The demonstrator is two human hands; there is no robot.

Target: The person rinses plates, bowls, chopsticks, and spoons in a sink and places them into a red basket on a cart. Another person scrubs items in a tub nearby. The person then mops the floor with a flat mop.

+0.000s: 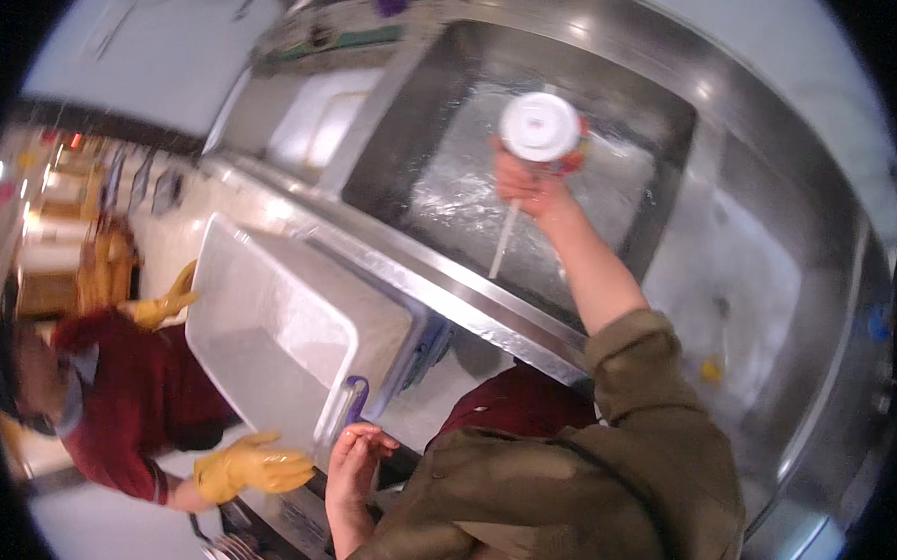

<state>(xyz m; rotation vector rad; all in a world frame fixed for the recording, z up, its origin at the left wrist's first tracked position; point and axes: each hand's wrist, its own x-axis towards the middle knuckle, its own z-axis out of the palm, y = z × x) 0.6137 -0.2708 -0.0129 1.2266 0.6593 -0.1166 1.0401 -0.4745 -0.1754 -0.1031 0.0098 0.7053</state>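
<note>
My right hand grips a container with a round white end facing me and red on its side. It is held above a steel sink basin. Below the hand extends a thin pale streak; I cannot tell whether it is a rod or a stream. Water glistens on the basin floor. My left hand is low in front of me, fingers loosely bent, with nothing visible in it. Just beyond its fingertips is a purple and white piece at the corner of a large white plastic tub.
A co-worker in a dark red top stands at the left by the tub, with yellow rubber gloves. A steel rim fronts the basin. Another basin lies right, with a small yellow object. Metal racking is at lower left.
</note>
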